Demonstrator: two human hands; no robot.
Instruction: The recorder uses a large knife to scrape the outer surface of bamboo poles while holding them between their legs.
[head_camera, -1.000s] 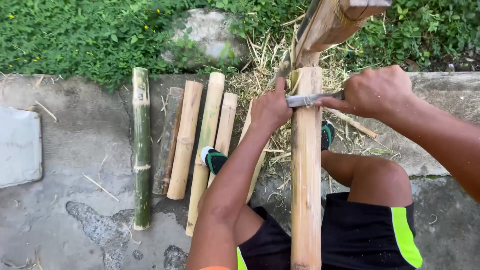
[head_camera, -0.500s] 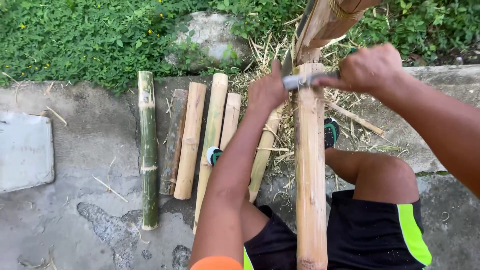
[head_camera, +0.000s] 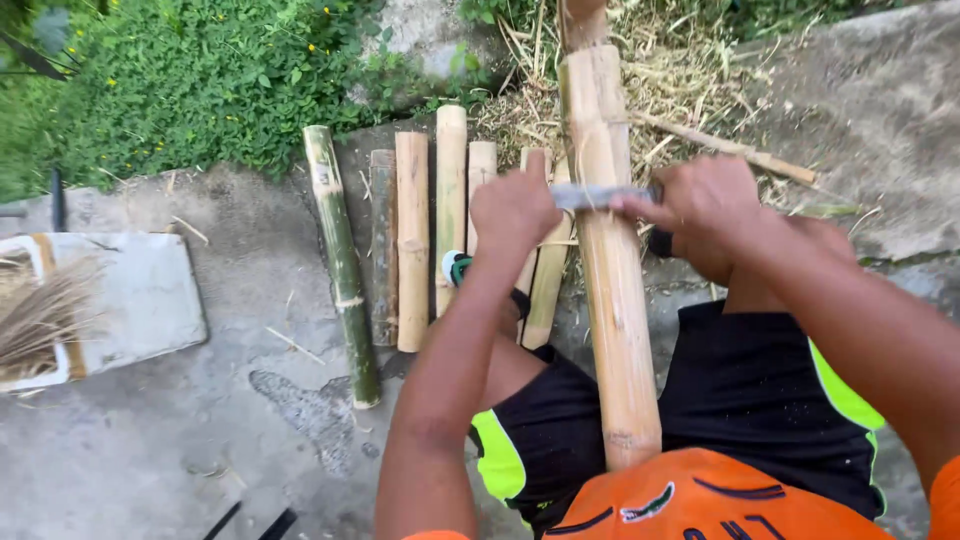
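Note:
A long tan bamboo pole (head_camera: 612, 290) runs from between my legs up toward the grass. Across it lies a metal blade (head_camera: 592, 196). My left hand (head_camera: 515, 207) presses on the blade's left end, left of the pole. On the pole's right side, my right hand (head_camera: 698, 203) grips the blade's handle end. The blade sits crosswise on the pole's upper part.
Several cut bamboo pieces (head_camera: 412, 240) lie side by side on the concrete, with a green bamboo piece (head_camera: 341, 262) leftmost. Dry shavings (head_camera: 690, 70) pile near the grass. A white board (head_camera: 130, 300) with dry fibres (head_camera: 35, 320) lies at left.
The view has shifted, bringing the board at left into sight. Both hands with the blade have drawn down the pole toward my body.

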